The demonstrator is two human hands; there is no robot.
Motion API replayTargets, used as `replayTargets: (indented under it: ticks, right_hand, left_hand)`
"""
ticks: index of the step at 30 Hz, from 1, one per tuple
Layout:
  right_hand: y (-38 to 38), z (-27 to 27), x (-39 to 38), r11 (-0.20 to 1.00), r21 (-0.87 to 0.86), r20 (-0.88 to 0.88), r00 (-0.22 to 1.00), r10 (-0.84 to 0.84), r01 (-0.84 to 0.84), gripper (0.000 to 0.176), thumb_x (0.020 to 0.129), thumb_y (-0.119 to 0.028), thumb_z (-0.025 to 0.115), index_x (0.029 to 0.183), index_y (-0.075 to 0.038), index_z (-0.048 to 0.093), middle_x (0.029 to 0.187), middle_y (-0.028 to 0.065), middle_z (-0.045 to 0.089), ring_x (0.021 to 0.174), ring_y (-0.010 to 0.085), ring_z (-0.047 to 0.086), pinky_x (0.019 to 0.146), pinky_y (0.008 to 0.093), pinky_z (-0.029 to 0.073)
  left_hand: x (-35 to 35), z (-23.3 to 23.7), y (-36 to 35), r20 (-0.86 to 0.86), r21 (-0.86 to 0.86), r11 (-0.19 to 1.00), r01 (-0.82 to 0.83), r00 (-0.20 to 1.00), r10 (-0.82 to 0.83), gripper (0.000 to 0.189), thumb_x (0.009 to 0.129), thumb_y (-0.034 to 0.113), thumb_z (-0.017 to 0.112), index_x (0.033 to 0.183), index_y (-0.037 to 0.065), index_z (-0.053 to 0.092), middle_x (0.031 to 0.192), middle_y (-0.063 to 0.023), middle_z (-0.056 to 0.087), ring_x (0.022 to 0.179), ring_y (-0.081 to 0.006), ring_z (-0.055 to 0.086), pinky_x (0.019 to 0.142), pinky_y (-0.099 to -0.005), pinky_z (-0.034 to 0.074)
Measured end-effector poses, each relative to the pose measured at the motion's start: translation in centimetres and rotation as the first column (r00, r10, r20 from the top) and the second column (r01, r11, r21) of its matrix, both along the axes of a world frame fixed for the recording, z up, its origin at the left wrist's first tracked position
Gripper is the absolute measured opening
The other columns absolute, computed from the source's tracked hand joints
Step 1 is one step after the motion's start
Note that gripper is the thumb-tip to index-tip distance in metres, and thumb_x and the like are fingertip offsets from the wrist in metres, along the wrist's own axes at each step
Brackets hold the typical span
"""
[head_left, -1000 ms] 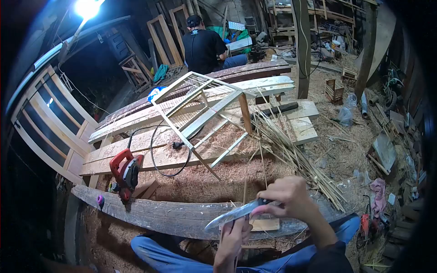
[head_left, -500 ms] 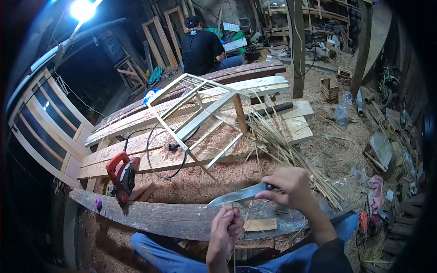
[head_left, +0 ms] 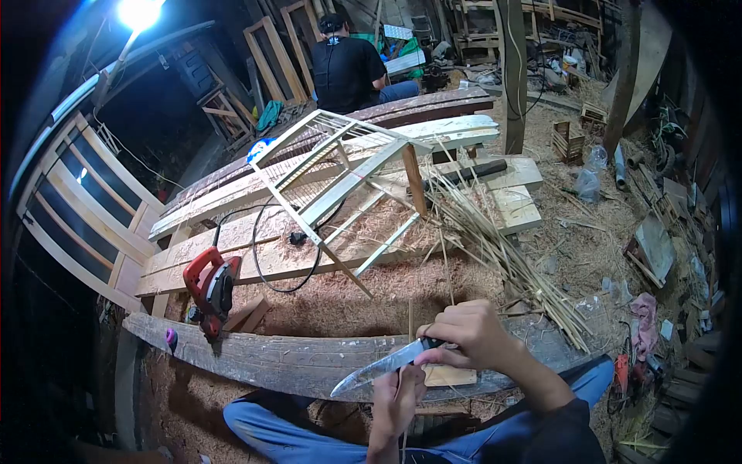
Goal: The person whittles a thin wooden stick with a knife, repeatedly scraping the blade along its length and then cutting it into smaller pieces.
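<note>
My right hand (head_left: 473,334) is closed round the dark handle of a knife (head_left: 375,370), whose broad blade points down and to the left. Just below the blade, my left hand (head_left: 398,402) grips a thin bamboo stick (head_left: 411,319), which stands roughly upright and runs down past the fingers towards my lap. The blade crosses close to the stick above my left fingers; whether it touches cannot be made out. Both hands are over the near edge of a weathered plank (head_left: 286,363). A short pale board (head_left: 450,377) lies on it, partly behind my right wrist.
A slatted wooden frame (head_left: 321,220) leans over the boards ahead, beside a pile of thin sticks (head_left: 502,255). To the left sits a red electric planer (head_left: 209,286) with its black cable. Another person (head_left: 345,69) sits farther back. Wood shavings (head_left: 340,317) cover the ground.
My right hand and the knife have moved down and slightly left, and the blade now tilts more steeply. My left hand has shifted a little right and down, still gripping the stick.
</note>
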State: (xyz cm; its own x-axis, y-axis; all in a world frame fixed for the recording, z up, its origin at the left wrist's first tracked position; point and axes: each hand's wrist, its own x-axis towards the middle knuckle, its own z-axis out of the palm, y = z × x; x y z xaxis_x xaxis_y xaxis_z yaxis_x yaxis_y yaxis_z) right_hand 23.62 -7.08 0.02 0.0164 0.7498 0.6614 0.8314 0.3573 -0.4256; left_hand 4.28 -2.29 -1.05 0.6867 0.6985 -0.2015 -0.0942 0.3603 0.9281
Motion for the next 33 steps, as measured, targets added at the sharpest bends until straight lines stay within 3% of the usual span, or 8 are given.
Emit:
replayTargets:
  ticks: [5,7,8,12,21,23,25,33]
  right_hand:
    - [-0.5,0.2,0.5,1.0,0.028,-0.019,1.0,-0.001,0.001,0.04,0.08,-0.05,0.076,0.084,-0.01,0.074,0.063,-0.0005,0.06,0.053,0.0181,0.058,0.05,0.0311,0.044]
    - [-1.0,1.0,0.7,0.983,0.048,0.079,0.98,-0.183,0.179,0.038,0.074,-0.049,0.081,0.077,-0.013,0.073,0.058,-0.0009,0.056,0.05,0.0173,0.055,0.046,0.0324,0.038]
    - [-1.0,0.6,1.2,0.969,0.058,0.099,0.965,-0.244,0.239,0.04,0.072,-0.052,0.081,0.076,-0.014,0.072,0.058,-0.0019,0.055,0.05,0.0161,0.053,0.046,0.0326,0.036]
    - [-1.3,0.8,1.8,0.955,0.11,0.14,0.947,-0.291,0.277,0.041,0.069,-0.053,0.082,0.076,-0.014,0.072,0.059,-0.002,0.055,0.051,0.0168,0.053,0.048,0.0329,0.036]
    - [-1.4,0.6,2.4,0.937,0.126,0.157,0.926,-0.342,0.325,0.039,0.07,-0.051,0.082,0.077,-0.014,0.07,0.061,-0.0007,0.058,0.053,0.0191,0.054,0.051,0.0339,0.037]
    - [-1.3,0.6,3.2,0.854,0.232,0.256,0.818,-0.515,0.465,0.04,0.078,-0.053,0.076,0.074,-0.014,0.069,0.056,-0.0016,0.05,0.049,0.0163,0.05,0.047,0.0329,0.036]
    - [-2.8,0.7,7.8,0.639,0.351,0.095,0.653,-0.752,0.685,0.045,0.083,-0.057,0.072,0.07,-0.015,0.068,0.054,-0.0012,0.052,0.046,0.0154,0.05,0.044,0.0331,0.035]
    - [-1.6,2.1,1.9,0.84,0.228,0.139,0.838,-0.528,0.492,0.049,0.084,-0.06,0.069,0.072,-0.012,0.067,0.056,-0.0016,0.056,0.047,0.0147,0.053,0.045,0.0315,0.038]
  left_hand:
    - [0.4,1.0,-0.4,-0.049,0.095,0.995,-0.003,0.999,0.008,0.022,0.106,0.024,0.05,0.098,0.003,0.053,0.067,0.0084,0.035,0.054,-0.0004,0.032,0.045,-0.0216,0.021]
    - [0.6,1.4,0.4,-0.182,0.164,0.986,-0.011,0.982,0.041,0.02,0.107,0.022,0.05,0.103,0.003,0.053,0.067,0.0087,0.034,0.052,0.0,0.03,0.044,-0.0209,0.021]
    - [0.6,1.8,0.5,-0.118,0.01,0.999,-0.048,0.992,0.049,0.017,0.107,0.019,0.049,0.105,0.003,0.053,0.066,0.0089,0.033,0.05,-0.0005,0.029,0.042,-0.0209,0.021]
    - [0.5,2.9,1.5,-0.09,-0.099,0.995,-0.021,0.996,0.012,0.015,0.106,0.019,0.049,0.105,0.004,0.054,0.065,0.0088,0.032,0.048,-0.0009,0.027,0.041,-0.0213,0.021]
    - [-0.2,3.2,2.5,-0.05,-0.095,0.995,0.022,0.998,-0.027,0.019,0.106,0.021,0.05,0.107,0.003,0.054,0.065,0.0082,0.032,0.048,-0.0012,0.026,0.041,-0.0203,0.02]
    - [-0.5,4.3,3.0,-0.11,-0.04,0.999,-0.036,0.993,0.032,0.018,0.106,0.023,0.052,0.107,0.005,0.054,0.064,0.0081,0.034,0.047,-0.0012,0.027,0.041,-0.0199,0.021]
    - [-4.4,3.6,4.3,-0.059,-0.093,0.996,-0.006,0.998,0.001,0.018,0.104,0.025,0.054,0.104,0.006,0.054,0.067,0.0058,0.038,0.051,-0.0012,0.033,0.042,-0.0206,0.023]
    - [-1.8,4.2,3.4,0.105,-0.199,0.975,0.095,0.992,-0.075,0.021,0.108,0.023,0.046,0.107,0.004,0.054,0.067,0.0069,0.027,0.052,-0.0037,0.023,0.046,-0.0233,0.02]
